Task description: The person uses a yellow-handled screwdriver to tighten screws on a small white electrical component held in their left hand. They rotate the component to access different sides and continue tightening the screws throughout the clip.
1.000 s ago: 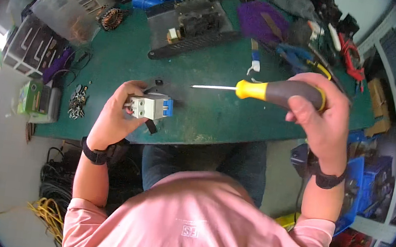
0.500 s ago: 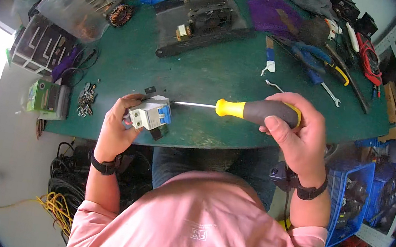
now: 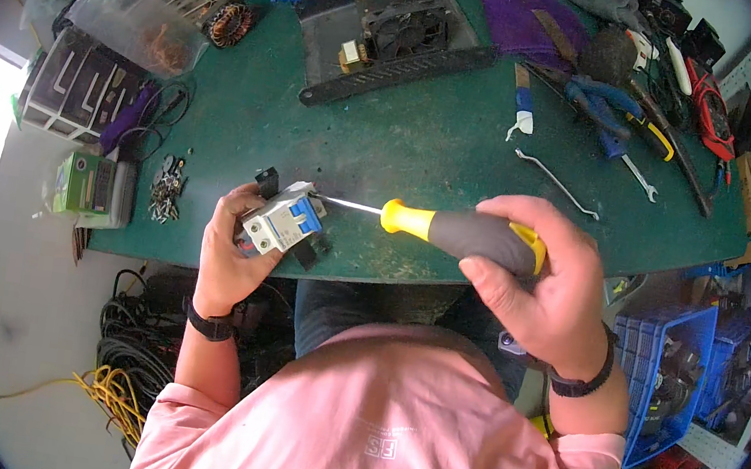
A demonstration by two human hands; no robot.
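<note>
My left hand grips a white circuit breaker with a blue toggle, tilted above the near edge of the green bench; black pieces show above and below it. My right hand is wrapped round a yellow and dark grey screwdriver held sideways, its steel shaft pointing left. The tip reaches the upper right end of the breaker; whether it sits in a screw I cannot tell.
Beyond my hands lie a black metal housing, pliers, a bent wrench and a red meter. Small screws lie left, beside plastic organizers. Blue crates stand below right.
My right hand has moved left and down, bringing the screwdriver's tip to the breaker. My left hand has shifted slightly right and down, with the breaker tilting further.
</note>
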